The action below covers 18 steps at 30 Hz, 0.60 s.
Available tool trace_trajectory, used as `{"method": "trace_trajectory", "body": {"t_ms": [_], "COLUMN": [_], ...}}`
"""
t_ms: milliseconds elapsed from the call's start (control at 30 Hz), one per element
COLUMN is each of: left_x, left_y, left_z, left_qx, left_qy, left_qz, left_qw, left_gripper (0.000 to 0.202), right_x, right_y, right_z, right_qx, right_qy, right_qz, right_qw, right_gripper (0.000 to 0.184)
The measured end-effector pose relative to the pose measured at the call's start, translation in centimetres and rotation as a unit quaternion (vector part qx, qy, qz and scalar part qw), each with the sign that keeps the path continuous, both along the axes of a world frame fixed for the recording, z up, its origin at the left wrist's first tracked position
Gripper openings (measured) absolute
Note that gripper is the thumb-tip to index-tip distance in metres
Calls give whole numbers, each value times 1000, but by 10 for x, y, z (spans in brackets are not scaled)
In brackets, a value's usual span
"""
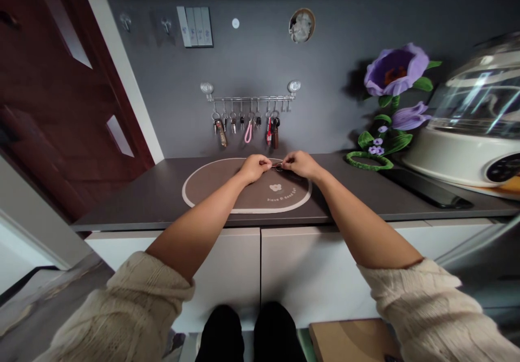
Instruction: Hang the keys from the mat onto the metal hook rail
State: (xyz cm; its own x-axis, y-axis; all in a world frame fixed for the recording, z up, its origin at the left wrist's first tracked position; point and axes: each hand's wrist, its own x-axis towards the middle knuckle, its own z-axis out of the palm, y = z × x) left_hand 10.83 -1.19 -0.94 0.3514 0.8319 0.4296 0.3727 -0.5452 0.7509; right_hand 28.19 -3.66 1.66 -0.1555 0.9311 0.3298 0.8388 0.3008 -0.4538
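My left hand [255,166] and my right hand [299,163] meet over the far part of a brown oval mat [211,186] on the dark counter. Both are closed in a pinch on a small metal key ring [278,166] held between their fingertips, just above the mat. On the grey wall behind, a chrome hook rail [249,98] carries several keys and fobs [247,126], among them a pink strap and a red one.
A large purple fabric flower [396,72] with a green ring base [368,161] stands at the right. Beside it sits a white appliance with a clear lid [467,134]. A dark red door [52,96] is on the left. White cabinet doors [284,270] lie below the counter.
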Motion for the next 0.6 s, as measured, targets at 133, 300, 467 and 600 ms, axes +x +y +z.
{"method": "trace_trajectory", "body": {"t_ms": [133, 300, 467, 600], "left_x": [1, 2, 3, 4], "left_y": [-4, -6, -9, -13], "left_z": [2, 4, 6, 9], "left_qx": [-17, -46, -69, -83], "left_qy": [-37, -91, -131, -151], "left_qz": [-6, -41, -80, -97], "left_qw": [999, 994, 986, 980], "left_gripper": [14, 21, 30, 30], "right_x": [0, -2, -5, -7], "right_y": [0, 0, -5, -10], "right_z": [0, 1, 4, 7], "right_qx": [-30, -70, -113, -147], "right_qy": [120, 264, 379, 449], "right_qz": [28, 63, 73, 79], "right_qw": [992, 960, 916, 878], "right_gripper": [18, 13, 9, 12]}}
